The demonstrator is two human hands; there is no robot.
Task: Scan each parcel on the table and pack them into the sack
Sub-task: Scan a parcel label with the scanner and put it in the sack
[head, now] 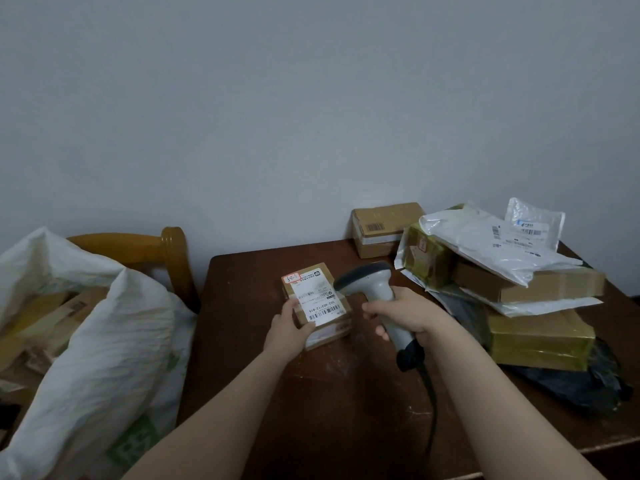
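The left hand (289, 329) grips a small box (317, 303) on the table (346, 393); the right hand (403, 311) grips the scanner (372, 289) just beside it. Piled parcels (512, 278) lie right of the fingers, the sack (90, 341) left.

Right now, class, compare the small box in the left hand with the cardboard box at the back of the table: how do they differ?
The small box carries a large white label with barcodes on top; the back box shows no label on top, only a barcode on its front. The left hand grips the small box near the scanner; the back box stands untouched by the wall. Both are brown cardboard.
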